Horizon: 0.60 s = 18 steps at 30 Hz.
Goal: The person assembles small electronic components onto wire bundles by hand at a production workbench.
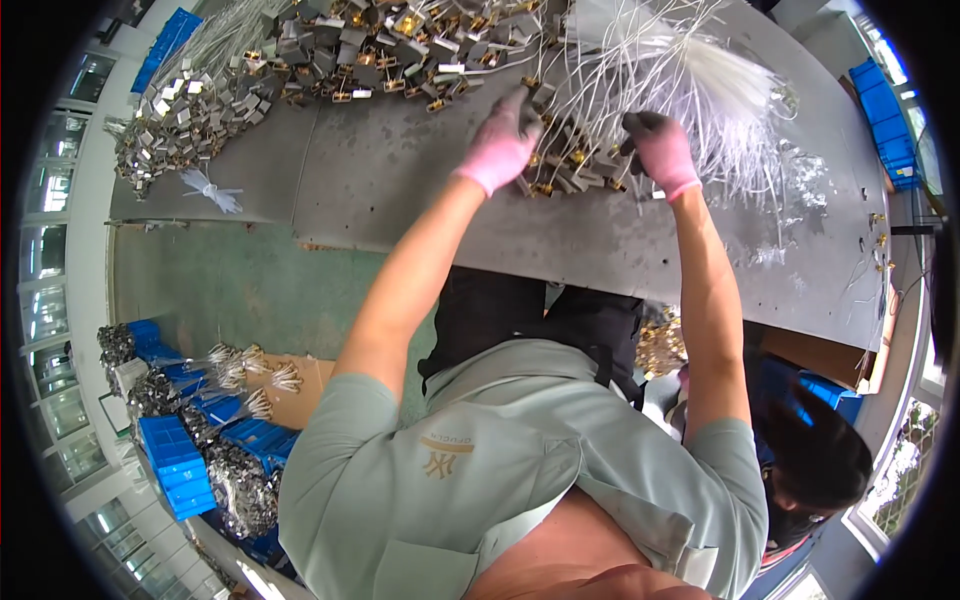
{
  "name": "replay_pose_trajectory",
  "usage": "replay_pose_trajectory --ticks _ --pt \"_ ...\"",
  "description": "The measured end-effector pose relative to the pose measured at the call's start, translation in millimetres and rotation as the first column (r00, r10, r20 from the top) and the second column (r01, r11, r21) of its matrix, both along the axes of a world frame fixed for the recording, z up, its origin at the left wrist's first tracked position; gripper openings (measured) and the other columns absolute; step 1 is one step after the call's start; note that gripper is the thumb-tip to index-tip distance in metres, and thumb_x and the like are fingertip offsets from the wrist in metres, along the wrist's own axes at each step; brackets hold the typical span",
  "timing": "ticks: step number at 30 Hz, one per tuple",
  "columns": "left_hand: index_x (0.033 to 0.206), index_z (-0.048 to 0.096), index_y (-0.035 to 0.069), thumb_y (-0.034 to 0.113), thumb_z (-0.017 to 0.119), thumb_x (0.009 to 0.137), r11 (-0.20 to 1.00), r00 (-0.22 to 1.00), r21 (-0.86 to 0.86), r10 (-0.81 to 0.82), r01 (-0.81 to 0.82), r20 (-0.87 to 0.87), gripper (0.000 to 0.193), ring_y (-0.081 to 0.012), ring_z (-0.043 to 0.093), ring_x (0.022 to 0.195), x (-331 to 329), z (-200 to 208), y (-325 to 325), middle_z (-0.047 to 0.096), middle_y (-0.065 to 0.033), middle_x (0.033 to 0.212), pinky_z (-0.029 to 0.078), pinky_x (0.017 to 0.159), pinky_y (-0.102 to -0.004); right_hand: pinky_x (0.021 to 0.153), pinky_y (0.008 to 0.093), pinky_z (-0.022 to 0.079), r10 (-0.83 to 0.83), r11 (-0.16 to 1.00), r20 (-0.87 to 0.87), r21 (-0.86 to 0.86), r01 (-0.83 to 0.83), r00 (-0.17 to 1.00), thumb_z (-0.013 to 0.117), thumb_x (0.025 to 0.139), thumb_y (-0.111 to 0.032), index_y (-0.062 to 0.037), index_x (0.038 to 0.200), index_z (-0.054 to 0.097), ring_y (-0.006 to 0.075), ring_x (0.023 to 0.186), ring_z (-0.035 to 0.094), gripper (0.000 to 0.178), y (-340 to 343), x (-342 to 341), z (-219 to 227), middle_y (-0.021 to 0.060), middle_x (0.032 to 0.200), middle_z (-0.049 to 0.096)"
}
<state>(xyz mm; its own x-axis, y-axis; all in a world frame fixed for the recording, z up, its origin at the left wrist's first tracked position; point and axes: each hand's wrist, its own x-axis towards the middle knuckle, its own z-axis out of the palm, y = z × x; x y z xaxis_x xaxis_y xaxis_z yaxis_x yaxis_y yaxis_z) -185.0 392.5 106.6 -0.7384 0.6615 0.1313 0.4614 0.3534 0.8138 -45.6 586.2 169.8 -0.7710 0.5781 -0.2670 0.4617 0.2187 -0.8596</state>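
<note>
Both my hands wear pink gloves with dark grey fingers. My left hand (505, 140) is over the grey table (385, 165), its fingers curled at the edge of a small pile of grey block-shaped parts with brass-coloured fittings (570, 175). One such block (541, 92) lies right by its fingertips; whether they grip it is hidden. On the right side of that pile, my right hand (662, 152) has its fingers bent together beside thin white cable ties or wires (625, 85). What its fingertips hold, if anything, I cannot make out.
A large heap of similar blocks (400, 50) spans the table's far side, with another heap (190, 120) at the far left. A fan of translucent white strands (720, 90) spreads at right. Blue bins (175, 465) stand lower left. Another person (815, 450) is at lower right.
</note>
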Motion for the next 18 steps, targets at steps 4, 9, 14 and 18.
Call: replay_pose_trajectory --ticks 4,9,14,18 --pt "0.143 0.034 0.01 0.015 0.056 0.088 0.989 0.977 -0.136 0.026 -0.056 -0.21 0.06 -0.0316 0.04 0.132 -68 -49 37 0.04 -0.0176 0.144 0.032 0.111 -0.0369 0.044 0.0227 0.044 -0.115 0.992 -0.164 -0.065 0.105 0.98 0.056 0.094 -0.018 -0.0004 0.107 0.065 0.0087 0.048 0.055 0.024 1 30 1 0.0067 0.074 0.068" --pt "0.123 0.05 0.008 0.017 0.06 0.087 0.875 0.943 -0.483 -0.194 0.043 -0.269 0.039 -0.0336 0.051 0.121 -76 -39 43 0.055 -0.0169 0.128 0.042 0.102 -0.0388 0.057 0.022 0.049 0.016 0.967 -0.289 -0.238 -0.088 0.957 0.056 0.095 -0.016 0.0019 0.107 0.064 0.0113 0.067 0.065 0.022 -40 75 -15 0.0066 0.085 0.069" --pt "0.101 0.06 0.002 0.023 0.066 0.077 0.965 0.996 -0.261 -0.019 -0.003 -0.082 0.032 -0.0351 0.059 0.101 -61 -50 -15 0.063 -0.0198 0.104 0.047 0.086 -0.0411 0.059 0.024 0.05 0.095 0.917 -0.367 -0.33 -0.224 0.925 0.057 0.094 -0.013 0.0029 0.113 0.062 0.0134 0.069 0.065 0.025 -90 74 -42 0.0081 0.09 0.069" --pt "0.097 0.061 0.0 0.017 0.062 0.08 0.999 0.999 -0.028 0.034 -0.035 -0.041 0.024 -0.0283 0.063 0.082 -6 -34 -100 0.064 -0.0154 0.09 0.051 0.073 -0.0339 0.061 0.0252 0.051 0.071 0.779 -0.216 -0.597 -0.189 0.974 0.056 0.095 -0.012 0.0037 0.115 0.061 0.0153 0.073 0.066 0.026 -123 53 -64 0.0102 0.095 0.068"
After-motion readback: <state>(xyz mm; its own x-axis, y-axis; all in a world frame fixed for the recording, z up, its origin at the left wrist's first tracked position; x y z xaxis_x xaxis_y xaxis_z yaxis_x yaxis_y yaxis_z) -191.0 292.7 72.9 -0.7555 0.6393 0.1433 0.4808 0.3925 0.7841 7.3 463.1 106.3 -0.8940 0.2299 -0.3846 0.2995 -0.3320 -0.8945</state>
